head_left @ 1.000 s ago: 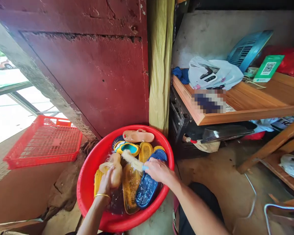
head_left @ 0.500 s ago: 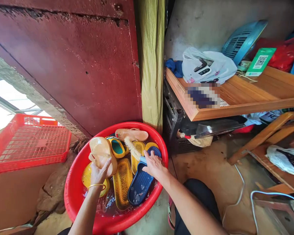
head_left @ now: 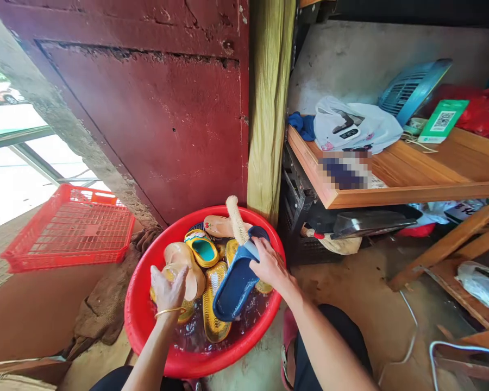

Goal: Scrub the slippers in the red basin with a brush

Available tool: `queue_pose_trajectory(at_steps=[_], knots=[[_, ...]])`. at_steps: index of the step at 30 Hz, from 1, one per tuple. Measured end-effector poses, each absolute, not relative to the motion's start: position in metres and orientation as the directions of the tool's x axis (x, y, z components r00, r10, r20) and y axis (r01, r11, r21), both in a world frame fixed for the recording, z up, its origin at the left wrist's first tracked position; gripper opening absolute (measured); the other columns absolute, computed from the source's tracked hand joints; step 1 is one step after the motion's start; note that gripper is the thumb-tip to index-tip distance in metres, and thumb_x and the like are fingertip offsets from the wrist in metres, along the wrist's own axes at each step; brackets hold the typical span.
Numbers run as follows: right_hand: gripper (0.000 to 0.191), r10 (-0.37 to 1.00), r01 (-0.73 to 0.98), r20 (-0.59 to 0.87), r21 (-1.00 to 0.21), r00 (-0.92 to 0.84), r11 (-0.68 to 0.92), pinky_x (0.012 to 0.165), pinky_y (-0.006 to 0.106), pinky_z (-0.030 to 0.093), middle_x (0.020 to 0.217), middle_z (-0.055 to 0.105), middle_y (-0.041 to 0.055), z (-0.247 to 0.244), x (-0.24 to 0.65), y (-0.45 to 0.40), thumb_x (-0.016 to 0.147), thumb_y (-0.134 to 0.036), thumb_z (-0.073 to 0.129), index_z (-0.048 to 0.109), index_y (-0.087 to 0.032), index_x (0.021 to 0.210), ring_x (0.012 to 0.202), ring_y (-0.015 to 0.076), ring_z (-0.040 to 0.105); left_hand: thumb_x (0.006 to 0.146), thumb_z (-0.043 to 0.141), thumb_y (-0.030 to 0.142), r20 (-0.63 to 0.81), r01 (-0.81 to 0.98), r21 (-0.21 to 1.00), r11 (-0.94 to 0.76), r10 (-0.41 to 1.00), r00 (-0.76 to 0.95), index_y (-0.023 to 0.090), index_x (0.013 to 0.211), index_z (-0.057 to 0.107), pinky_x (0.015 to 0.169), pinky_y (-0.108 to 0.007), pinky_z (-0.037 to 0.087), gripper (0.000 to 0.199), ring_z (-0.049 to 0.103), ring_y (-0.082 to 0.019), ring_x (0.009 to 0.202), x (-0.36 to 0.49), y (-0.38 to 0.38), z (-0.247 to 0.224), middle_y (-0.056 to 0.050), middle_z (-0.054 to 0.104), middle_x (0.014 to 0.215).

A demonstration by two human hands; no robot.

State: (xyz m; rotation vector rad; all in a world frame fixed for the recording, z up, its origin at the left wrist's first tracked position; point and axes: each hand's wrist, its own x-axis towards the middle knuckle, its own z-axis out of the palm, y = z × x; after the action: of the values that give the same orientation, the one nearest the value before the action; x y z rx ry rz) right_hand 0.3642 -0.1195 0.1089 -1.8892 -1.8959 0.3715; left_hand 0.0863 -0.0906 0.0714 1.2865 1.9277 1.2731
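A red basin [head_left: 132, 320] of water holds several slippers. My right hand [head_left: 271, 266] is closed round the blue handle of a scrub brush [head_left: 238, 222], whose pale bristles point up and away. The same hand grips the side of a blue slipper [head_left: 234, 290], raised over the other footwear. My left hand [head_left: 169, 288], wearing a yellow bangle, has its fingers apart beside a beige sandal [head_left: 193, 274]. Below lies a yellow slipper [head_left: 215, 320]. Behind it are a yellow clog [head_left: 201, 247] with a green inside and another beige sandal [head_left: 218, 225] by the rim.
A red plastic crate [head_left: 69, 228] stands left of the basin. Behind rise a dark red door [head_left: 179, 136] and a yellowish curtain [head_left: 269, 108]. To the right, a wooden table [head_left: 424, 191] bears a plastic bag [head_left: 358, 125] and a blue fan [head_left: 415, 89].
My right hand has lifted the blue slipper out of the water along with the brush. My left hand has let go of the beige sandal, which sits lower. The view has shifted.
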Motion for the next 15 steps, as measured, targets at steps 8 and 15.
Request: queue_pose_trajectory(at_steps=[8, 15], knots=[[0.067, 0.967, 0.74, 0.241, -0.634, -0.085, 0.223, 0.104, 0.035, 0.048, 0.152, 0.047, 0.0107, 0.104, 0.327, -0.112, 0.084, -0.029, 0.064, 0.046, -0.022, 0.148, 0.129, 0.0253, 0.054, 0.064, 0.084, 0.047, -0.261, 0.101, 0.965, 0.241, 0.911, 0.32, 0.017, 0.123, 0.068, 0.085, -0.044, 0.058, 0.068, 0.071, -0.035, 0.099, 0.108, -0.123, 0.073, -0.011, 0.078, 0.106], [0.04, 0.982, 0.74, 0.188, -0.658, -0.015, 0.137, 0.105, 0.038, 0.046, 0.123, 0.07, 0.014, 0.075, 0.348, -0.111, 0.104, -0.029, 0.036, 0.063, -0.016, 0.13, 0.116, 0.0223, 0.064, 0.057, 0.086, 0.052, -0.386, 0.024, 0.923, 0.385, 0.92, 0.067, 0.017, 0.102, 0.068, 0.066, -0.036, 0.059, 0.059, 0.073, -0.03, 0.082, 0.102, -0.094, 0.026, -0.009, 0.078, 0.094]])
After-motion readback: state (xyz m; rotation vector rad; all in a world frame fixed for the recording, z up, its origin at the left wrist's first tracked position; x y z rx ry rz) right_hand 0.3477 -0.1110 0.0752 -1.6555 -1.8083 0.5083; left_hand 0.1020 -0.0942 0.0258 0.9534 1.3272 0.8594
